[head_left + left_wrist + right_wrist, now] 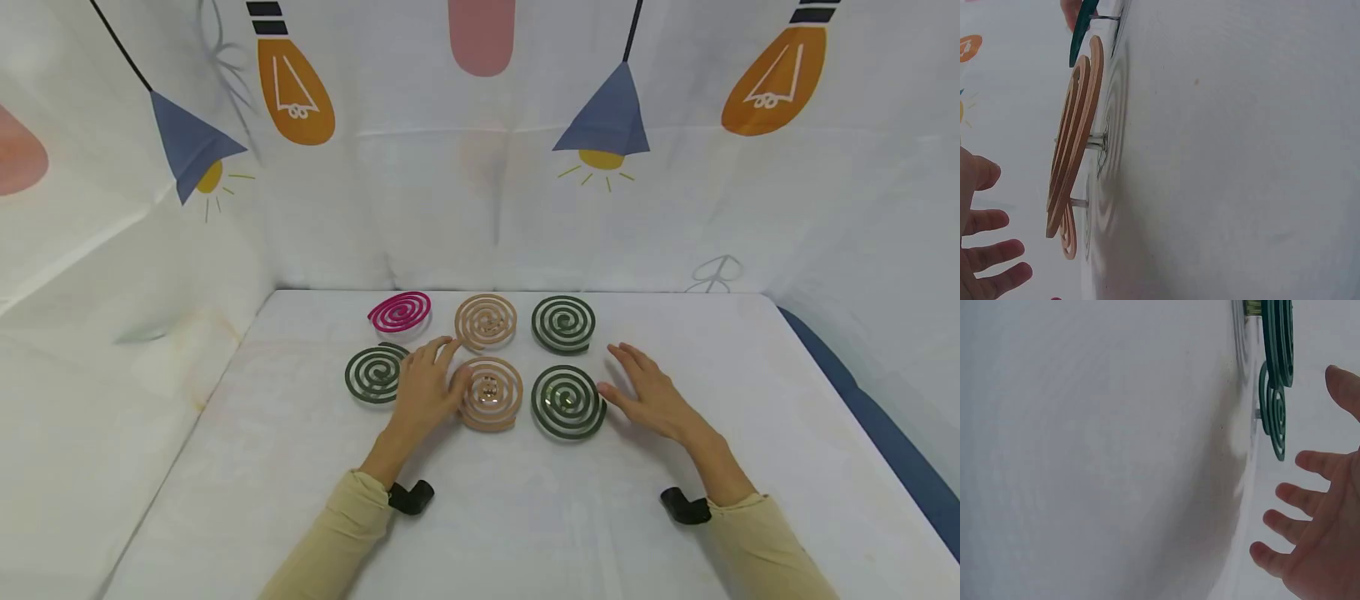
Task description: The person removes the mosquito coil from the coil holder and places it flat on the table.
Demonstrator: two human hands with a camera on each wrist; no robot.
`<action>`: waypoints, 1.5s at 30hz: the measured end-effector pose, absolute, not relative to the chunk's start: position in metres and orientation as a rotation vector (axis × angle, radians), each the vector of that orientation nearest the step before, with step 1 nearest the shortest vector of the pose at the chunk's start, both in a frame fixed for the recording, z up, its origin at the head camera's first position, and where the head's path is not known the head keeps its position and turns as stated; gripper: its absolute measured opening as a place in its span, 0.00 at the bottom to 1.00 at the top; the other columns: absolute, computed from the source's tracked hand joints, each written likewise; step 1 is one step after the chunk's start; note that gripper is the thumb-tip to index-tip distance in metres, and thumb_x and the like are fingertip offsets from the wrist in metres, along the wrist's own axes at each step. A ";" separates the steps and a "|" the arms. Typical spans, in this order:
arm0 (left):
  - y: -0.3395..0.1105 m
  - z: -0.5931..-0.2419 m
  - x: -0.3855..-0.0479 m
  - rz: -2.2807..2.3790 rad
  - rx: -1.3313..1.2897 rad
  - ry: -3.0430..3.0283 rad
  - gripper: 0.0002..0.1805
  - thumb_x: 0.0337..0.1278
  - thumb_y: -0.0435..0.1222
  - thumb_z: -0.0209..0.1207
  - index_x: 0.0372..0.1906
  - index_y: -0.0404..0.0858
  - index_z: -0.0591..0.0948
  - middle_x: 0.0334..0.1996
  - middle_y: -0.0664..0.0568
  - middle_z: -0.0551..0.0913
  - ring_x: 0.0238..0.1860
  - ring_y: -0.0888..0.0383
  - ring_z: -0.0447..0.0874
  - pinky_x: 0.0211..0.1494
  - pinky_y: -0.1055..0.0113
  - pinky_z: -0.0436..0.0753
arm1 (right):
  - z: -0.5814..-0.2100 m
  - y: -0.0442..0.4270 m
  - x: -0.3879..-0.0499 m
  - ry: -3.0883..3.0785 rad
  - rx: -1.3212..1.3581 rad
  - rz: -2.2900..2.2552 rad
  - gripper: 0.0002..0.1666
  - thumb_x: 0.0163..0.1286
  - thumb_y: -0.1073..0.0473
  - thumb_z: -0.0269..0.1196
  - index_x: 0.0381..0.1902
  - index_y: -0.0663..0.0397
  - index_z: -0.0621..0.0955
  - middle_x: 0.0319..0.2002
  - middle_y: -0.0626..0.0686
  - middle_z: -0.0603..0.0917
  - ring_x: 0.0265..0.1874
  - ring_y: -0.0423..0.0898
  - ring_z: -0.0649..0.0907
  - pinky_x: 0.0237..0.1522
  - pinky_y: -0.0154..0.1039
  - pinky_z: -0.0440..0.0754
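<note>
Several mosquito coils stand in two rows on small metal stands. My left hand (427, 392), its fingers spread, hovers between the front-left green coil (372, 375) and the front tan coil (490, 408), partly covering the green one. In the left wrist view, a gap separates my fingers (997, 252) from the tan coil (1072, 147). At the right edge of the front-right green coil (567, 404), my right hand (656, 400) is held with loosely extended fingers. In the right wrist view, the thumb and fingers (1300, 499) are apart from the green coils (1277, 344).
Along the back row are a pink coil (401, 312), a second tan coil (486, 321) and another green coil (563, 325). They stand on a white table (525, 517). Behind it hangs a white curtain (420, 208) with printed lamps and bulbs. Something blue (862, 400) lies beyond the right edge.
</note>
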State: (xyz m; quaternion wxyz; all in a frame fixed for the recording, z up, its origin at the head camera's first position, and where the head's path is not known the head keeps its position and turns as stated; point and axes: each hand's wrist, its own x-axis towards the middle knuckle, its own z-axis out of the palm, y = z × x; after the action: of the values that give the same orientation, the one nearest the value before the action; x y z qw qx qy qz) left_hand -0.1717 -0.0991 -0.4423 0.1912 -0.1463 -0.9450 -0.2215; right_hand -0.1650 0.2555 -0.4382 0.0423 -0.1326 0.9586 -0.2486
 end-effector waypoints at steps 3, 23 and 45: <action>-0.095 -0.445 -0.171 -0.656 -0.443 -2.621 0.25 0.59 0.44 0.58 0.61 0.40 0.74 0.56 0.45 0.77 0.56 0.45 0.75 0.58 0.43 0.69 | -0.438 0.254 -0.166 2.908 -0.391 -0.791 0.45 0.69 0.35 0.51 0.74 0.49 0.52 0.74 0.63 0.50 0.71 0.66 0.51 0.62 0.73 0.50; -0.065 -0.441 -0.167 -0.797 -0.529 -2.604 0.23 0.58 0.43 0.59 0.58 0.42 0.75 0.47 0.50 0.81 0.43 0.50 0.77 0.39 0.56 0.73 | -0.438 0.249 -0.170 2.843 -0.398 -1.002 0.42 0.69 0.38 0.52 0.72 0.51 0.55 0.71 0.63 0.55 0.69 0.64 0.58 0.64 0.66 0.59; -0.035 -0.441 -0.160 -0.693 -0.633 -2.454 0.18 0.50 0.37 0.61 0.50 0.40 0.81 0.19 0.60 0.79 0.24 0.63 0.78 0.48 0.60 0.80 | -0.436 0.245 -0.170 2.740 -0.380 -1.127 0.39 0.69 0.42 0.55 0.70 0.52 0.59 0.63 0.61 0.67 0.52 0.57 0.77 0.51 0.53 0.77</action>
State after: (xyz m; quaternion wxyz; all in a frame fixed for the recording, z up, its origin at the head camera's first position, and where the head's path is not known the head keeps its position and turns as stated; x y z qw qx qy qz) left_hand -0.1604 -0.0351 -0.4408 0.2541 -0.2331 -0.9034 -0.2550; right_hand -0.1699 0.2449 -0.4358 0.0774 -0.1268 0.9146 -0.3761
